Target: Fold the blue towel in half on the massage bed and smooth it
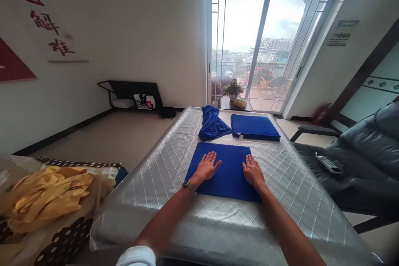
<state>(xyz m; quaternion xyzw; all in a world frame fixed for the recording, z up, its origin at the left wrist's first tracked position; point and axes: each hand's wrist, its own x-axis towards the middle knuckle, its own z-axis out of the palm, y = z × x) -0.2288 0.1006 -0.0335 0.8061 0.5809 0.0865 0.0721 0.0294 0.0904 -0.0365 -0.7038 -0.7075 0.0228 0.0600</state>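
Hands (pixel 207 168) (pixel 253 170) on cloth (pixel 231 171); crumpled fabric (pixel 213 124), stack (pixel 255 127) beyond

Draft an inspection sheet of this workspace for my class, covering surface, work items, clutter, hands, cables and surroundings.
Surface: silver cover with a diamond pattern, spread over a table.
Work items: flat blue cloth nearest the person; behind it, a blue stack on the right and a crumpled blue cloth on the left.
Clutter: heaped yellow fabric off the table, at the left.
Hands: left hand and right hand palm down on the flat blue cloth, fingers extended.
Cables: nothing seen on the table.
Surroundings: glass sliding door ahead; dark armchair at the right.
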